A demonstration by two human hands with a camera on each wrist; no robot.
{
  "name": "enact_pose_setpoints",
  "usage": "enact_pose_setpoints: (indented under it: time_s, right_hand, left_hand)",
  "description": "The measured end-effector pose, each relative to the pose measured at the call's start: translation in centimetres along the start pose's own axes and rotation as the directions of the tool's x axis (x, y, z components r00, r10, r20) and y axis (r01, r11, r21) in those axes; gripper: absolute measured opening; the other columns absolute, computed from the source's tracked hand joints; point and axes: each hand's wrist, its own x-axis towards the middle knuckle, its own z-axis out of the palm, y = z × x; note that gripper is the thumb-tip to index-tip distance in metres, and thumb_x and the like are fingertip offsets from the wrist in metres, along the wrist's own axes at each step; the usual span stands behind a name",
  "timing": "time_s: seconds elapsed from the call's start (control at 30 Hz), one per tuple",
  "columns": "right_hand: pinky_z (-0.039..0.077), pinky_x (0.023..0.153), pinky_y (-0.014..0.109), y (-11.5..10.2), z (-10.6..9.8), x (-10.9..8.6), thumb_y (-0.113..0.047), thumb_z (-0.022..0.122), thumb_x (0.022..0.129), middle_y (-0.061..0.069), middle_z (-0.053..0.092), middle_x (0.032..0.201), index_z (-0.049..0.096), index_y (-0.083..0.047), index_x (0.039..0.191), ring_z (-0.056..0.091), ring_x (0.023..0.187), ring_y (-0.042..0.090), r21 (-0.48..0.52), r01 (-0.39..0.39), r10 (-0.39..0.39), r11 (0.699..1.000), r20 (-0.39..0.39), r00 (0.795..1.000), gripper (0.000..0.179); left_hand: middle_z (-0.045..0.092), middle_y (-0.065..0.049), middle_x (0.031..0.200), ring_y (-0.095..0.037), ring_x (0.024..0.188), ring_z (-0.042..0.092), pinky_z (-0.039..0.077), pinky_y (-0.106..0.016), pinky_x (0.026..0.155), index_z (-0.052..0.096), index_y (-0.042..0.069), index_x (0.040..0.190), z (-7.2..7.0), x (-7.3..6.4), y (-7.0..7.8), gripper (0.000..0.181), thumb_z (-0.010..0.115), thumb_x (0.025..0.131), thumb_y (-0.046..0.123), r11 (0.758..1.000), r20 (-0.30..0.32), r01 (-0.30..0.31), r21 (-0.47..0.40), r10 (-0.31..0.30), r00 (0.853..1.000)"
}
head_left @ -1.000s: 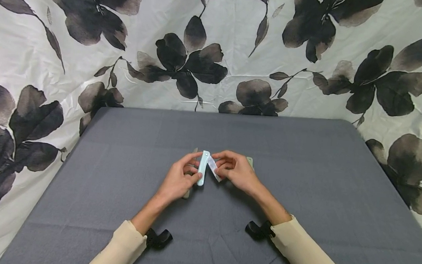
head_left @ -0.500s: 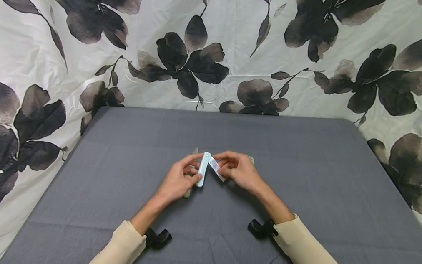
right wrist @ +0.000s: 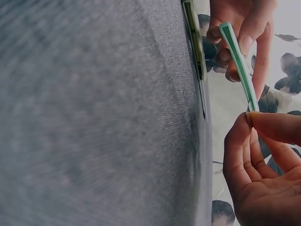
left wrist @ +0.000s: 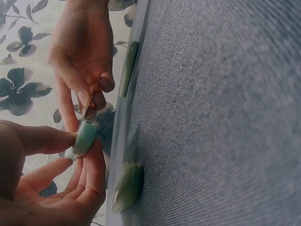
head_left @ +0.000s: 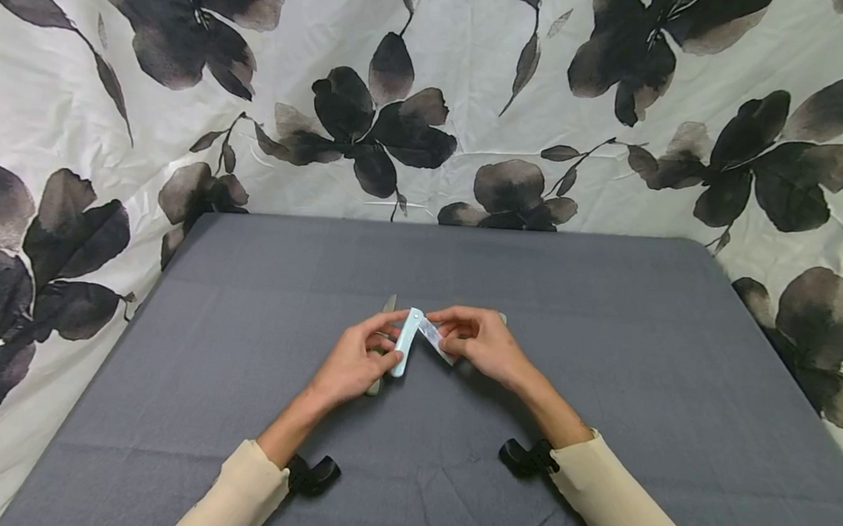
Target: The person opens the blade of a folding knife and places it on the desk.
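Holding a pale-blue folding knife (head_left: pixel 405 349) half-unfolded above a grey cloth-covered table (head_left: pixel 613 313), at 6 o'clock from head view's centre. Gripping its handle from 8 o'clock with left hand (head_left: pixel 359 359), thumb and fingertips closed on it; pinching the blade (head_left: pixel 430 334) from 3 o'clock with right hand (head_left: pixel 488 346), between thumb and bent fingers. Slanting handle toward 1 o'clock, blade toward 4–5 o'clock from the pivot. Lying under left hand, partly covered: an unfolded green-handled folding knife (right wrist: pixel 194 40), aiming its tip to 12 o'clock. Resting on the table at 1 o'clock from right hand: a slim green object (left wrist: pixel 128 70), mostly hidden in head view. Hanging behind at 12 o'clock: a white floral cloth (head_left: pixel 475 167).
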Motion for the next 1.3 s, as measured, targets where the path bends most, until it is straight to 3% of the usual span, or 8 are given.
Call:
enact_pose_setpoints:
  time_s: [0.57,1.0,1.3]
  right_hand:
    - [0.056,0.065,0.032,0.3,-0.5,-0.2,0.003,0.068,0.091,0.019,0.071,0.101,0.074,-0.005,0.127,0.063,0.073,0.016,-0.032,0.007,-0.007,0.999,0.003,1.000,0.037]
    - [0.052,0.067,0.029,0.3,-0.6,-0.5,0.003,0.067,0.092,0.015,0.073,0.103,0.076,-0.008,0.125,0.064,0.084,0.017,-0.086,-0.004,0.003,0.996,-0.010,1.000,0.035]
    - [0.049,0.070,0.026,0.2,-0.6,-1.0,0.003,0.065,0.093,0.014,0.073,0.105,0.079,-0.010,0.121,0.061,0.088,0.018,-0.106,0.001,-0.001,0.994,0.002,1.000,0.034]
  left_hand:
    - [0.065,-0.021,0.121,-0.016,0.092,0.065,0.051,-0.021,0.073,0.056,0.009,0.150,-0.2,-0.1,0.0,0.060,0.065,0.093,-0.006,0.999,0.055,-0.025,0.038,0.023,0.998]
    - [0.065,-0.020,0.121,-0.016,0.092,0.064,0.052,-0.022,0.074,0.057,0.009,0.149,-0.6,-0.3,-0.2,0.060,0.064,0.092,-0.007,0.997,0.113,-0.034,0.062,0.027,0.993]
    - [0.066,-0.018,0.119,-0.016,0.092,0.065,0.051,-0.024,0.074,0.058,0.011,0.148,-1.2,-0.7,0.1,0.058,0.063,0.093,-0.005,0.994,0.190,-0.041,0.099,0.022,0.982]
